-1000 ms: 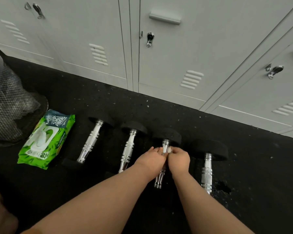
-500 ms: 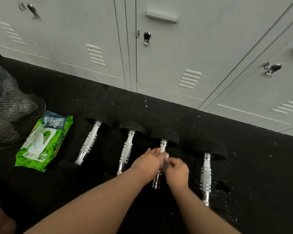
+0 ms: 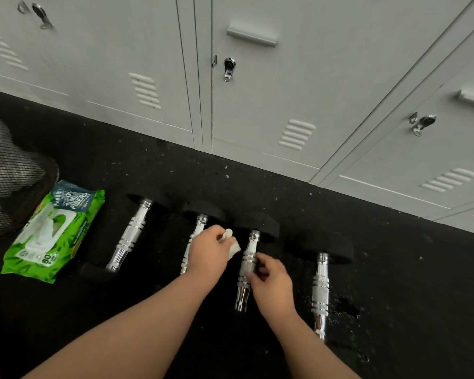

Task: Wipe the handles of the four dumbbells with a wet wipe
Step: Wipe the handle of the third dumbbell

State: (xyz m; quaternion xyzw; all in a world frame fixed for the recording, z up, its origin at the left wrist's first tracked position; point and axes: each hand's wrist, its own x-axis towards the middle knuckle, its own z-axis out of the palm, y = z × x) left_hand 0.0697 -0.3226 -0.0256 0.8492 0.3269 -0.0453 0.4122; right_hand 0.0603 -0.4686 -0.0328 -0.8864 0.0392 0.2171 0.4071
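Four dumbbells (image 3: 246, 269) side by side on floor (image 3: 394, 269) before lockers (image 3: 257, 105); wipes pack (image 3: 52, 233) left of row, mesh bin (image 3: 8, 187) behind pack at left edge.

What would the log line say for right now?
left hand: holds wet wipe | right hand: fingers at third dumbbell handle | wipes pack: on floor, left of row

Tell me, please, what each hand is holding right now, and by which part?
The left hand pinches a crumpled white wet wipe by one end. The right hand holds nothing; its loosely curled fingers hover beside the third dumbbell's handle.
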